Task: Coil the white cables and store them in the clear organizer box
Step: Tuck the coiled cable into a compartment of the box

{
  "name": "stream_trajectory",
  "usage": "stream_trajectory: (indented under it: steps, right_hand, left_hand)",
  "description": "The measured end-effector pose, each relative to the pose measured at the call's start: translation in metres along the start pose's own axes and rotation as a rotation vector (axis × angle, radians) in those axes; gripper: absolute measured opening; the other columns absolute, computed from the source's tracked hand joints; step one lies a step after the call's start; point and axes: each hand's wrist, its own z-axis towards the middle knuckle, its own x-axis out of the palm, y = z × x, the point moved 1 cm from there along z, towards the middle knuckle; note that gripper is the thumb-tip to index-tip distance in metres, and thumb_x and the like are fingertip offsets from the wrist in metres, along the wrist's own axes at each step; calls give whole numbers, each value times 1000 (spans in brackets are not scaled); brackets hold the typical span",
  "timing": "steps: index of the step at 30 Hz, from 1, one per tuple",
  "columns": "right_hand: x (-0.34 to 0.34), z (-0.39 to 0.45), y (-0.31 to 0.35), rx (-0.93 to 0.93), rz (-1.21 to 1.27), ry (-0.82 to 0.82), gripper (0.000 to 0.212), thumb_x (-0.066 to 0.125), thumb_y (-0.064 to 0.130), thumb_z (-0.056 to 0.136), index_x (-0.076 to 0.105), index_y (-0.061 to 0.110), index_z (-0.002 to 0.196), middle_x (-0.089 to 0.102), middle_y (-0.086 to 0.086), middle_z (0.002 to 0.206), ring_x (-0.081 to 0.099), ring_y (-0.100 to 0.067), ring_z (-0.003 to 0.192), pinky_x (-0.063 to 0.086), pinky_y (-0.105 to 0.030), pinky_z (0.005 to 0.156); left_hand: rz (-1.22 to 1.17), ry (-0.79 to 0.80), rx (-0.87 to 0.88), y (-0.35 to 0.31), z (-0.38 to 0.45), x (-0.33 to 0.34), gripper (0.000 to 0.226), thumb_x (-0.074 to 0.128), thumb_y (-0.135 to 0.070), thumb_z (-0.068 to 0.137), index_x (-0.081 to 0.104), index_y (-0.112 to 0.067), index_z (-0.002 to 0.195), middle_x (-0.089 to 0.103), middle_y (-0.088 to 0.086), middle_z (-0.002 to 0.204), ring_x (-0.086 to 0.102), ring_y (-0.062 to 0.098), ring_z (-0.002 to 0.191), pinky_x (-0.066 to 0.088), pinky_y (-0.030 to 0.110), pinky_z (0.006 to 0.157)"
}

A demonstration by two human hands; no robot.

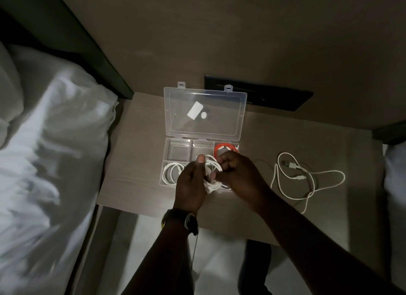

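The clear organizer box [179, 150] lies open on the nightstand, its lid [204, 112] tipped back toward the wall. A coiled white cable [171, 172] rests in the front left compartment, and an orange cable [226, 148] fills the back right one. Just above the box's front, my left hand [192, 183] and my right hand [238, 176] both grip a bundle of white cable [212, 170] looped between them. A strand of it hangs down past my left wrist. Another white cable [307, 177] sprawls loose on the table to the right.
The beige nightstand [136, 154] stands between a bed with white bedding [44, 154] on the left and more white fabric [395, 176] at the right edge. A black wall panel [274, 97] sits behind the box. White floor [219, 257] shows below the table's front edge.
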Motion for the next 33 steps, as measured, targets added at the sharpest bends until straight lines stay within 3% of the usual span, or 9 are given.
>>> stream_trajectory:
  steps: [4, 7, 12, 15, 18, 21, 25, 30, 33]
  right_hand:
    - [2, 30, 9, 0, 160, -58, 26, 81, -5, 68, 64, 10, 81, 61, -8, 68, 60, -17, 59, 53, -33, 58]
    - [7, 53, 11, 38, 212, -114, 22, 81, -3, 69, 67, 11, 78, 63, -4, 60, 58, -14, 49, 52, -28, 52]
    - [17, 80, 1, 26, 49, -264, 19, 83, 3, 68, 69, 16, 71, 67, -2, 56, 60, -10, 40, 49, -22, 47]
    - [24, 88, -6, -23, -153, -315, 18, 83, 11, 67, 68, 19, 69, 68, 8, 55, 64, -3, 43, 46, -14, 46]
    - [29, 90, -12, -42, -315, -330, 15, 80, 18, 69, 66, 20, 68, 68, 9, 57, 64, -1, 46, 47, -19, 55]
    - [32, 94, -15, -109, -440, -340, 13, 78, 19, 71, 65, 18, 70, 66, 7, 71, 66, -13, 65, 49, -25, 64]
    - [37, 103, -12, -182, -608, -351, 9, 77, 20, 73, 68, 21, 74, 54, 6, 83, 51, -10, 74, 25, -11, 57]
    - [37, 103, -9, -212, -641, -368, 16, 72, 15, 75, 57, 18, 78, 65, 1, 81, 60, -19, 77, 38, -26, 63]
    - [39, 97, -15, -257, -735, -322, 7, 63, 15, 84, 69, 16, 83, 68, -6, 89, 64, -25, 85, 44, -29, 71]
  left_hand:
    - [163, -107, 151, 7, 33, -8, 40, 43, -51, 96, 60, -15, 96, 63, 13, 76, 63, 25, 67, 52, 38, 57]
    - [381, -119, 327, 9, 62, -15, 25, 42, -39, 100, 49, -17, 112, 65, -3, 78, 64, 13, 64, 47, 27, 56]
    - [628, 3, 506, 14, 92, -21, 22, 40, -28, 101, 57, -14, 102, 69, 9, 79, 63, 27, 73, 48, 41, 65]
    - [790, -45, 624, 19, 100, -21, 18, 52, -19, 94, 65, -7, 97, 64, 17, 93, 57, 36, 81, 44, 42, 72]
    - [792, -76, 541, 26, 104, -26, 11, 62, -14, 89, 70, -8, 94, 54, 18, 97, 56, 34, 82, 48, 42, 70]
    - [767, -34, 451, 28, 106, -27, 16, 60, -18, 89, 70, -16, 101, 58, 11, 98, 61, 30, 86, 50, 36, 69]
    - [684, -94, 446, 22, 106, -33, 21, 65, -34, 86, 58, -19, 99, 64, 2, 91, 58, 21, 83, 44, 32, 64]
    - [727, -10, 558, 28, 102, -44, 16, 64, -13, 89, 74, -15, 102, 64, 6, 92, 61, 20, 87, 50, 31, 71]
    - [786, 46, 581, 30, 103, -47, 21, 66, -7, 85, 74, -12, 104, 63, 9, 90, 63, 25, 83, 51, 31, 69]
